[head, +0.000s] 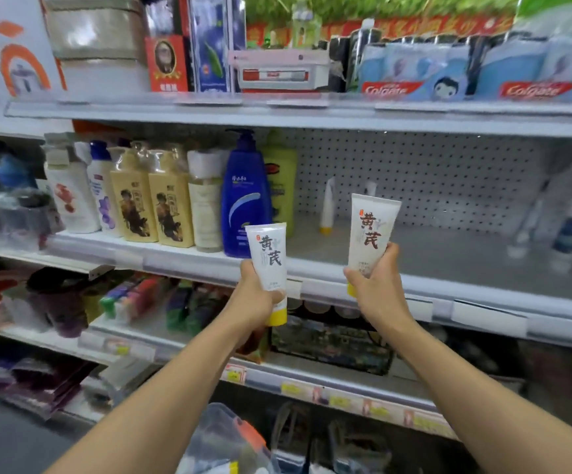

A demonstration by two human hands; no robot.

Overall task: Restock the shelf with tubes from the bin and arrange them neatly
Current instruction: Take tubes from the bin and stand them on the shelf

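Nearest us, at the bottom edge of view, the clear bin (pixel 223 439), contents blurred. Above it we hold two white tubes cap-down, just short of the front edge of the middle shelf (pixel 414 254). Left hand (pixel 255 299) is wrapped round the left tube (pixel 267 258) above its yellow cap. Right hand (pixel 375 285) grips the right tube (pixel 371 230) low on the body. Further in, one tube already stands (pixel 327 208) by the pegboard back, right of the blue pump bottle (pixel 242 200).

Risk, as we judge it: tubes standing on narrow caps tip easily; a nudge on placing could topple the standing tube.
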